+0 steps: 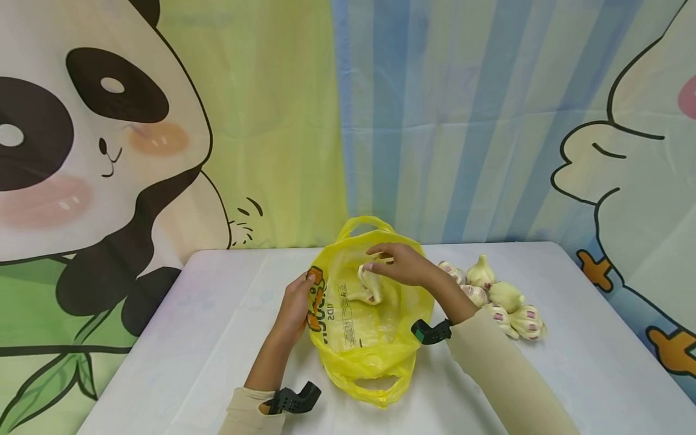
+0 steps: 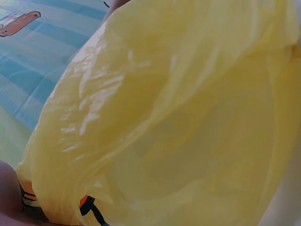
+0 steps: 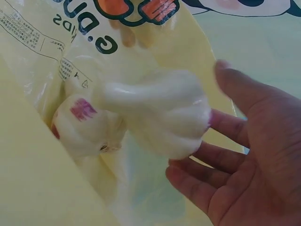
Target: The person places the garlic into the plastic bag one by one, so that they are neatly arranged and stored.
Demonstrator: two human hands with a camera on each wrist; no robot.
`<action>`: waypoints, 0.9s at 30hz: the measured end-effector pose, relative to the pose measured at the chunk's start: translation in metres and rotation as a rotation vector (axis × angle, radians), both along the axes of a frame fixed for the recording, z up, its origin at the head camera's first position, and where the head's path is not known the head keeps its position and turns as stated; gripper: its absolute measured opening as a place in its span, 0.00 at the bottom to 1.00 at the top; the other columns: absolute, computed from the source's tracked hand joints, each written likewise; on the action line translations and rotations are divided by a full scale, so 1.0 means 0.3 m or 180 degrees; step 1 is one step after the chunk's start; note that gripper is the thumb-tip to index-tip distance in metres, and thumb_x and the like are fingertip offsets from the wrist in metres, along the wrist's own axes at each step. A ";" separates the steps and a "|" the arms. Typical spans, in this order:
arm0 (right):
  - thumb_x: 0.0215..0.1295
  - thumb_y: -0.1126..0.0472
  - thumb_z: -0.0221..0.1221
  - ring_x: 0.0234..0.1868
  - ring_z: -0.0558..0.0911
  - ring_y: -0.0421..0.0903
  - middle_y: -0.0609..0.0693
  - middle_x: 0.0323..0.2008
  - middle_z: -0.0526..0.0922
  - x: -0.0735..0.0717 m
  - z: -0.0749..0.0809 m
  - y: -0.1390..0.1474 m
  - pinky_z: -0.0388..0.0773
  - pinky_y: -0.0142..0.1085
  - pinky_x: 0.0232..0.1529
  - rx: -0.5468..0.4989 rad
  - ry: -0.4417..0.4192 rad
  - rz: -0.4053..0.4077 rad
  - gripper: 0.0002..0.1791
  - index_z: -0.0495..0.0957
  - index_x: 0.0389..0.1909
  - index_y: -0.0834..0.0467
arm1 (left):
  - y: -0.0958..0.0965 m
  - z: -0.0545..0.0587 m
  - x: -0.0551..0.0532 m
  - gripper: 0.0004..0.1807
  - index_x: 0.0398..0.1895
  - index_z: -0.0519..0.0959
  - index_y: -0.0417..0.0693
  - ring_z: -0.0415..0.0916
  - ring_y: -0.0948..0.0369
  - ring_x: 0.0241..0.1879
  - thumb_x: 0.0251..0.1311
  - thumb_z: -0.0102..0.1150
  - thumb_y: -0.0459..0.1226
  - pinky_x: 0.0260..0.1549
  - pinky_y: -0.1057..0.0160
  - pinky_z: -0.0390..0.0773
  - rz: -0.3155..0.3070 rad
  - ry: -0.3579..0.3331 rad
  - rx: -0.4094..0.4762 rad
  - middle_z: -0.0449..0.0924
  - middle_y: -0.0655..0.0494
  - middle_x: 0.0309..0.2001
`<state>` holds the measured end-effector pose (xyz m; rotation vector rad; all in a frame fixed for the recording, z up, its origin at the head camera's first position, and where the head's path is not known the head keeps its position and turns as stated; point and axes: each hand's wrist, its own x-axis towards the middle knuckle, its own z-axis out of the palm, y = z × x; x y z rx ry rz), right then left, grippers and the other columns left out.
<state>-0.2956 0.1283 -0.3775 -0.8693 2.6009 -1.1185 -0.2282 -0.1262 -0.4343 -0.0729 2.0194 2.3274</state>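
Note:
A yellow plastic bag (image 1: pixel 370 362) lies with its mouth facing me on the table. My left hand (image 1: pixel 295 305) grips the bag's left rim, thumb on the inside; in the left wrist view the bag's outer side (image 2: pixel 141 122) covers most of the picture. Over the opening is my right hand (image 1: pixel 405 264), its thumb spread away from the fingers. Just off its fingertips, a white garlic bulb (image 3: pixel 164 117) appears inside the bag, the fingers close to its underside. Another garlic bulb (image 3: pixel 84 127) with purple patches sits deeper in the bag.
Right of the bag, several garlic bulbs (image 1: pixel 505 297) lie in a cluster beside my right forearm. They rest on a white-covered table (image 1: pixel 217 362). A printed curtain (image 1: pixel 435 121) hangs behind the table's far edge.

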 end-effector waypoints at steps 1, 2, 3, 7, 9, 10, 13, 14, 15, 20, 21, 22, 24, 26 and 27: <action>0.70 0.47 0.57 0.63 0.70 0.59 0.56 0.63 0.71 0.001 0.001 -0.001 0.70 0.51 0.59 -0.0032 -0.0015 -0.0016 0.28 0.72 0.64 0.59 | 0.000 -0.001 -0.001 0.23 0.65 0.71 0.44 0.77 0.43 0.42 0.76 0.40 0.46 0.41 0.51 0.78 -0.0004 0.0012 0.0006 0.75 0.33 0.46; 0.70 0.46 0.57 0.64 0.69 0.60 0.56 0.64 0.70 0.002 0.001 -0.002 0.69 0.51 0.60 -0.0063 -0.0021 -0.0033 0.28 0.71 0.64 0.59 | 0.000 -0.001 -0.001 0.23 0.65 0.71 0.44 0.77 0.43 0.42 0.76 0.40 0.46 0.41 0.51 0.78 -0.0001 0.0015 0.0010 0.75 0.33 0.46; 0.70 0.47 0.57 0.65 0.68 0.60 0.56 0.65 0.69 0.002 0.002 -0.003 0.69 0.51 0.60 -0.0095 -0.0016 -0.0049 0.28 0.71 0.64 0.58 | 0.001 -0.001 -0.001 0.23 0.65 0.71 0.44 0.77 0.44 0.42 0.76 0.40 0.46 0.41 0.51 0.78 0.0001 0.0020 0.0010 0.75 0.33 0.46; 0.70 0.48 0.57 0.64 0.69 0.60 0.56 0.63 0.71 0.003 0.003 -0.005 0.69 0.50 0.61 -0.0180 0.0011 -0.0071 0.26 0.73 0.63 0.59 | 0.001 0.000 0.000 0.23 0.65 0.71 0.44 0.77 0.44 0.41 0.76 0.41 0.46 0.40 0.51 0.78 0.0002 0.0030 0.0011 0.75 0.33 0.46; 0.70 0.48 0.57 0.64 0.69 0.60 0.56 0.62 0.72 0.004 0.002 -0.006 0.69 0.50 0.60 -0.0195 0.0018 -0.0069 0.26 0.73 0.62 0.59 | 0.002 0.003 0.001 0.22 0.64 0.72 0.44 0.77 0.44 0.41 0.76 0.41 0.46 0.40 0.51 0.78 0.0002 0.0032 0.0016 0.74 0.32 0.46; 0.70 0.48 0.57 0.64 0.69 0.60 0.56 0.62 0.72 0.004 0.001 -0.006 0.70 0.49 0.60 -0.0205 0.0017 -0.0066 0.25 0.74 0.62 0.60 | 0.002 0.003 0.002 0.23 0.64 0.72 0.44 0.77 0.44 0.41 0.76 0.41 0.46 0.40 0.51 0.78 0.0000 0.0035 0.0021 0.74 0.32 0.46; 0.71 0.49 0.57 0.64 0.69 0.61 0.56 0.61 0.73 0.004 -0.004 -0.004 0.69 0.50 0.60 -0.0243 0.0009 -0.0056 0.25 0.74 0.61 0.60 | 0.002 0.003 0.002 0.23 0.64 0.71 0.43 0.77 0.45 0.40 0.76 0.41 0.46 0.40 0.52 0.79 -0.0008 0.0042 0.0020 0.74 0.32 0.46; 0.71 0.49 0.57 0.64 0.69 0.61 0.56 0.61 0.73 0.003 -0.007 -0.003 0.69 0.50 0.60 -0.0256 0.0003 -0.0059 0.25 0.74 0.61 0.60 | 0.002 0.003 0.002 0.23 0.65 0.71 0.43 0.77 0.45 0.40 0.76 0.41 0.46 0.40 0.52 0.78 -0.0008 0.0046 0.0011 0.74 0.32 0.46; 0.71 0.49 0.57 0.64 0.69 0.61 0.56 0.61 0.73 0.003 -0.009 -0.002 0.69 0.50 0.60 -0.0267 -0.0001 -0.0060 0.25 0.74 0.61 0.60 | 0.002 0.002 0.002 0.23 0.65 0.71 0.43 0.77 0.45 0.41 0.76 0.41 0.45 0.40 0.52 0.78 -0.0010 0.0045 0.0009 0.74 0.32 0.46; 0.71 0.49 0.57 0.63 0.70 0.61 0.56 0.61 0.73 0.006 -0.009 0.002 0.69 0.49 0.60 -0.0278 -0.0011 -0.0062 0.25 0.74 0.61 0.60 | 0.003 0.001 0.000 0.22 0.64 0.72 0.44 0.77 0.44 0.41 0.76 0.41 0.45 0.40 0.53 0.78 0.0011 0.0026 -0.0013 0.74 0.31 0.47; 0.71 0.49 0.56 0.63 0.70 0.61 0.56 0.61 0.73 0.009 -0.007 0.004 0.70 0.49 0.60 -0.0275 -0.0002 -0.0056 0.25 0.74 0.62 0.60 | 0.004 0.001 -0.001 0.22 0.64 0.72 0.44 0.77 0.44 0.41 0.75 0.41 0.45 0.40 0.53 0.78 0.0015 0.0020 -0.0011 0.74 0.31 0.46; 0.72 0.49 0.56 0.62 0.71 0.60 0.57 0.61 0.73 0.011 -0.003 0.004 0.70 0.49 0.60 -0.0279 0.0007 -0.0051 0.25 0.74 0.62 0.60 | 0.003 0.002 -0.001 0.22 0.64 0.72 0.44 0.77 0.44 0.41 0.75 0.41 0.45 0.40 0.53 0.78 0.0018 0.0018 -0.0016 0.74 0.31 0.46; 0.72 0.50 0.55 0.61 0.72 0.59 0.57 0.61 0.74 0.017 0.005 0.006 0.71 0.49 0.59 -0.0297 0.0017 -0.0047 0.25 0.73 0.62 0.60 | 0.002 0.002 0.000 0.22 0.65 0.71 0.45 0.77 0.44 0.41 0.75 0.41 0.45 0.40 0.52 0.78 0.0022 0.0016 -0.0017 0.74 0.32 0.46; 0.72 0.50 0.55 0.59 0.74 0.57 0.58 0.60 0.74 0.021 0.014 0.007 0.72 0.49 0.58 -0.0315 0.0038 -0.0048 0.25 0.73 0.63 0.59 | 0.001 0.001 0.000 0.23 0.65 0.71 0.44 0.77 0.45 0.40 0.75 0.41 0.45 0.40 0.53 0.79 0.0025 0.0021 -0.0027 0.74 0.32 0.46; 0.72 0.50 0.55 0.59 0.75 0.56 0.58 0.60 0.74 0.022 0.018 0.006 0.72 0.49 0.58 -0.0332 0.0048 -0.0045 0.24 0.73 0.63 0.59 | 0.000 0.001 0.000 0.23 0.66 0.71 0.44 0.77 0.45 0.40 0.75 0.41 0.46 0.40 0.53 0.79 0.0026 0.0025 -0.0033 0.74 0.32 0.46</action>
